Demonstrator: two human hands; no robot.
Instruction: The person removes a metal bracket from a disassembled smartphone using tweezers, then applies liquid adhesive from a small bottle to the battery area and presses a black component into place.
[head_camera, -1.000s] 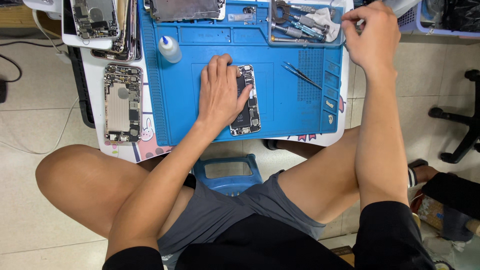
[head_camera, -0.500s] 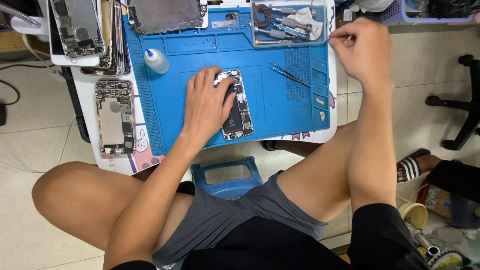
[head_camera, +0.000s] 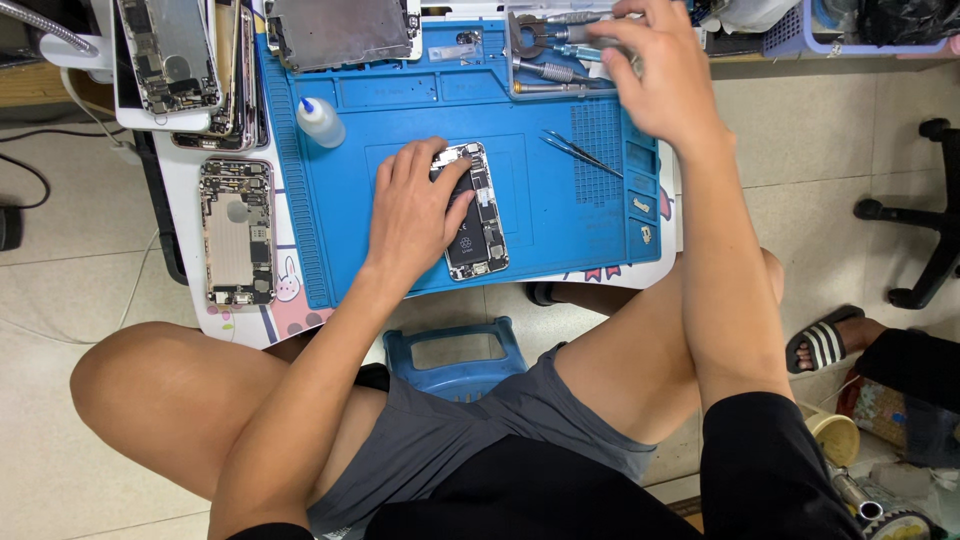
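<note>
Partly under left hand (head_camera: 415, 210) fingers, opened phone (head_camera: 478, 215)

The left hand (head_camera: 415, 210) lies palm down, fingers spread and pointing away from the body, the thumb angled out to the right; its wrist is straight and the bare forearm runs back down and to the left toward the lap; the right hand (head_camera: 655, 70) is stretched farther forward, palm down, knuckles up, fingers curled loosely and slightly blurred, so whether they grip anything cannot be told; the right forearm runs nearly straight back over the right knee to a black sleeve; both knees are bent and spread wide, bare below grey shorts.
</note>
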